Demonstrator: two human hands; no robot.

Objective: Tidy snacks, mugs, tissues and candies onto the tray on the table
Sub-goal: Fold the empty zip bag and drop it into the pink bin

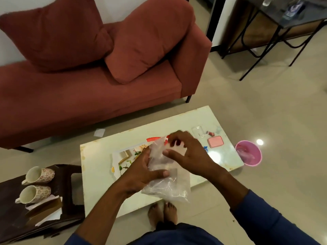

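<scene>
Lower left: two floral mugs [38, 184] on their sides on dark stool [70, 175], not yet moved. Centre: left hand [141, 172] grips clear plastic bag [168, 181] above printed tray [122, 156] on white table [95, 175]; right hand [187, 152] pinches its top. Right: pink box [215, 141], small candies [211, 133] on the table, off tray. Mostly undone.
</scene>
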